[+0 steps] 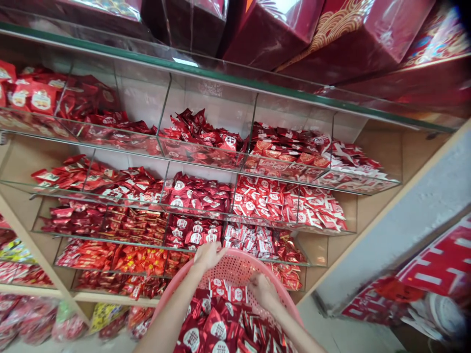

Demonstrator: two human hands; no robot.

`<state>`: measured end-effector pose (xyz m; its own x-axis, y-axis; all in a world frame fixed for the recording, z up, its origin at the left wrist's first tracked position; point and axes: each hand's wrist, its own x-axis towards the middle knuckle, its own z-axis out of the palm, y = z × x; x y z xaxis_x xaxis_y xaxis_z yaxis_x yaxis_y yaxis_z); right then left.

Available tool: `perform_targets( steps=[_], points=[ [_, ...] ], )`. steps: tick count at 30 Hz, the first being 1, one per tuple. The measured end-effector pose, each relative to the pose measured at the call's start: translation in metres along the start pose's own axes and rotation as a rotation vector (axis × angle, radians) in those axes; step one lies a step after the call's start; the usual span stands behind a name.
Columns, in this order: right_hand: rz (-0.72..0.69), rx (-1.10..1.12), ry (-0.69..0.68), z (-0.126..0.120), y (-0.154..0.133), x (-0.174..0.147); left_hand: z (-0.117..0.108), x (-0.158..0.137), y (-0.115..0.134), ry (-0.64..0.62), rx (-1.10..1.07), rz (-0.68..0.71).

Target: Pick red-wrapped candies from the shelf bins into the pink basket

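A pink plastic basket (290, 299) with a perforated wall stands below me, close against the shelves. Small red candy packets (219, 331) with white round labels fill its near part. My left hand (206, 256) lies over the basket's far left rim, closed on it, its thumb pointing right and its other fingers partly hidden. Inside the basket, toward its right wall, is my right hand (264, 292), smeared by motion. Beside its fingertips lie lighter red-and-white packets (238, 294). Whether it holds one of them I cannot tell.
Glass-fronted shelf compartments (206, 208) hold heaps of red packets. Large dark red boxes (272, 34) sit on the glass shelf (221, 78) above. Bagged goods (40, 318) lie on the floor at left. A grey wall (401, 215) and red-and-white items (437, 260) are at right.
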<state>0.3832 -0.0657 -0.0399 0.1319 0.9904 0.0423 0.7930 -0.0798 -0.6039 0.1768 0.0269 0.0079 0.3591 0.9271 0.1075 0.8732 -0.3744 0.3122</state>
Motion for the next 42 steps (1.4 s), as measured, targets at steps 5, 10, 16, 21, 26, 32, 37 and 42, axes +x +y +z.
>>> perform_targets(
  steps=[5, 10, 16, 21, 26, 32, 37, 42],
  points=[
    [-0.235, 0.069, 0.083, -0.065, -0.058, 0.001, -0.001, -0.001, 0.001, 0.011, -0.004, 0.009],
    [-0.349, 0.062, 0.398, -0.149, -0.108, 0.007, -0.002, 0.0, 0.001, 0.009, -0.006, 0.003],
    [-0.193, -0.118, 0.645, -0.206, -0.103, 0.048, -0.004, -0.001, 0.002, -0.006, -0.018, -0.004],
    [-0.094, -0.129, 0.592, -0.209, -0.094, 0.077, -0.007, -0.002, 0.004, -0.019, -0.029, -0.012],
    [-0.064, -0.081, 0.555, -0.202, -0.095, 0.087, -0.004, 0.0, 0.003, -0.009, -0.011, -0.01],
    [-0.047, 0.141, 0.534, -0.196, -0.095, 0.088, -0.002, 0.001, 0.0, 0.006, -0.023, 0.003],
    [-0.083, 0.398, 0.515, -0.192, -0.098, 0.088, -0.003, 0.0, 0.001, 0.004, -0.023, 0.005],
    [-0.303, 0.277, 0.57, -0.193, -0.111, 0.077, -0.002, 0.001, -0.001, -0.004, -0.014, 0.006]
  ],
)
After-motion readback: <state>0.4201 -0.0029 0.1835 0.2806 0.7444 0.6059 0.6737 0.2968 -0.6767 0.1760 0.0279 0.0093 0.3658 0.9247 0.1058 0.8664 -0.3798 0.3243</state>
